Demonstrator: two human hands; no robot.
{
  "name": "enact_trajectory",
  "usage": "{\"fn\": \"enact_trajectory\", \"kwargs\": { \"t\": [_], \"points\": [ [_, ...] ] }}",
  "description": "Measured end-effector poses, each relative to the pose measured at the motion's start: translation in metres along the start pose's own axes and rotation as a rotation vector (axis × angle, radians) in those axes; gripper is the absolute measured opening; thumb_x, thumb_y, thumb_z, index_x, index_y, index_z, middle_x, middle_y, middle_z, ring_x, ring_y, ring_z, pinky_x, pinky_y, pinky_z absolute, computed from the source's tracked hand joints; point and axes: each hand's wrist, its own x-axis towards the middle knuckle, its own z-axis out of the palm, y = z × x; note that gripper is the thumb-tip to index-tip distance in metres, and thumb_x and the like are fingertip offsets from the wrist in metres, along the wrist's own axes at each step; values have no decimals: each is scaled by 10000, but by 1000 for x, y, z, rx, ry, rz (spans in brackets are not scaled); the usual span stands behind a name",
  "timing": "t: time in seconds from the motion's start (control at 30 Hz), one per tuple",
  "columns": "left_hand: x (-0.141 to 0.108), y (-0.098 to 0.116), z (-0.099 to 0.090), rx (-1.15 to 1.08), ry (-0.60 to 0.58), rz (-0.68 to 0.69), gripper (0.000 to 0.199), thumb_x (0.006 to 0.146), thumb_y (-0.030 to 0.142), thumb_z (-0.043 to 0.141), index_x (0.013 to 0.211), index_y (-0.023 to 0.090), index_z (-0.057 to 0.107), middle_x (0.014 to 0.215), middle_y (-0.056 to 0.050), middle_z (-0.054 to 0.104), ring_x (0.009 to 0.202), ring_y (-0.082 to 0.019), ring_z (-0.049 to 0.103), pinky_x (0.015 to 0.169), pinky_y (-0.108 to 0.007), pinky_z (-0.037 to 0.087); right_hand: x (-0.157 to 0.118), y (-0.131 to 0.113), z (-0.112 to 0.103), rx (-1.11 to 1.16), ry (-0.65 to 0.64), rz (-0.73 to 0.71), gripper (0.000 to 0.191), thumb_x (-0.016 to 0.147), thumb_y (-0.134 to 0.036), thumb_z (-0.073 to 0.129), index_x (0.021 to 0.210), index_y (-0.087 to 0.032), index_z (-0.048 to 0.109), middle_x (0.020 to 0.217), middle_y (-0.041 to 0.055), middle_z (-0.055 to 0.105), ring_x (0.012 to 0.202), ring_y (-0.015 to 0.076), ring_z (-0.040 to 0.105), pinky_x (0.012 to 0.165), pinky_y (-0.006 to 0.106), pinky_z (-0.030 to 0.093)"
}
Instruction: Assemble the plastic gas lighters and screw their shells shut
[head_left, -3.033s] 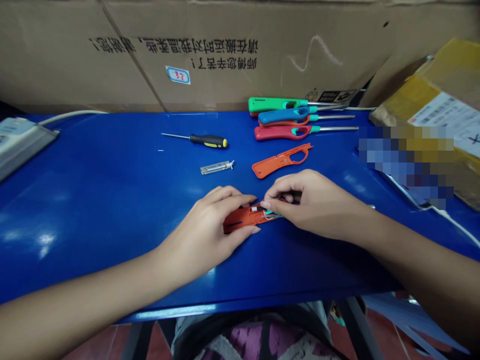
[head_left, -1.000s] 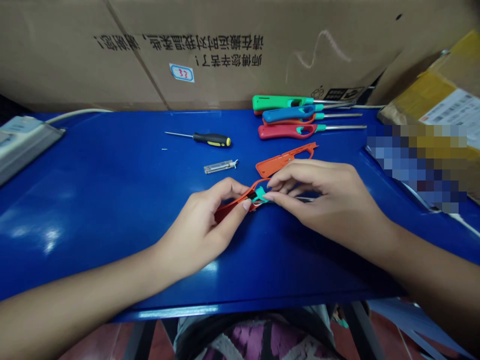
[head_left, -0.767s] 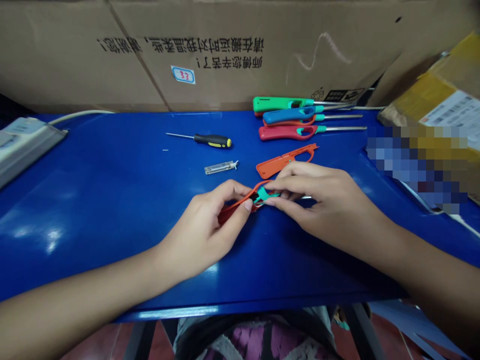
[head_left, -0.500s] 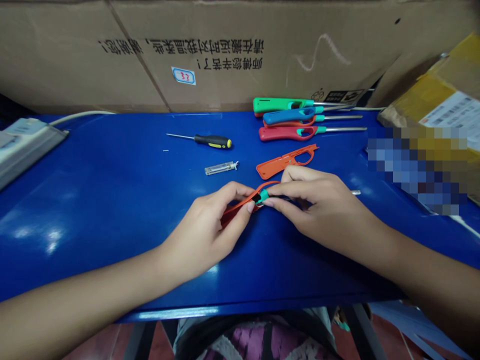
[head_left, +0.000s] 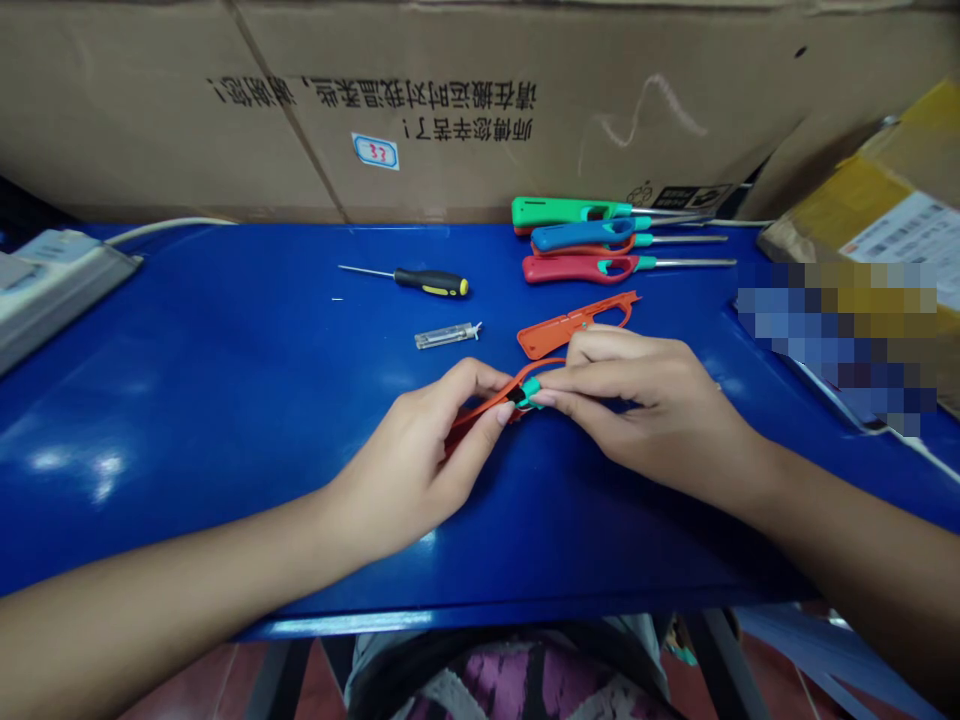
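My left hand holds an orange plastic lighter body between thumb and fingers, tilted up off the table. My right hand pinches a small teal plastic piece where it meets the body's front end. The fingertips of both hands nearly touch around that join, and a dark part inside the body shows there. My fingers hide most of the body's inner parts. A loose orange lighter shell half lies just beyond my right fingers, apparently untouched.
Three assembled utility lighters, green, blue and red, lie at the back of the blue table. Nearby are a screwdriver and a small clear lighter part. A power strip sits left; a parcel sits right.
The orange body has risen from lying flat on the table and now tilts in my left hand. The teal piece has come into view between my fingers. My right hand has shifted slightly.
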Motion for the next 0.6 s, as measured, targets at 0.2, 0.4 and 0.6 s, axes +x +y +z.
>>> {"fn": "enact_trajectory", "kwargs": {
  "t": [0.2, 0.4, 0.6],
  "points": [
    [1, -1, 0, -64, -14, -34, 149, 1021, 291, 529, 1137, 210, 577, 1061, -13, 696, 944, -140, 670, 792, -235, 518, 0, 0, 3, -42, 66, -29, 242, 951, -151, 591, 768, -205, 739, 683, -3, 514, 675, 134, 490, 624, 297, 398],
    [2, 0, 2, -196, -36, -154, 156, 1016, 351, 540, 1101, 230, 589, 930, 16, 727, 667, -85, 604, 626, -216, 474, 0, -1, 2, -9, 59, 35, 198, 933, -165, 627, 779, -216, 741, 672, -14, 524, 674, 131, 514, 622, 295, 396],
    [11, 10, 0, -469, -88, -403, 221, 980, 388, 553, 1041, 176, 566, 799, -21, 722, 380, -39, 386, 357, -185, 269, 2, -3, -8, 44, 1, 107, 227, 957, -209, 598, 774, -200, 733, 708, 1, 577, 708, 132, 529, 661, 295, 422]
  ]
}}
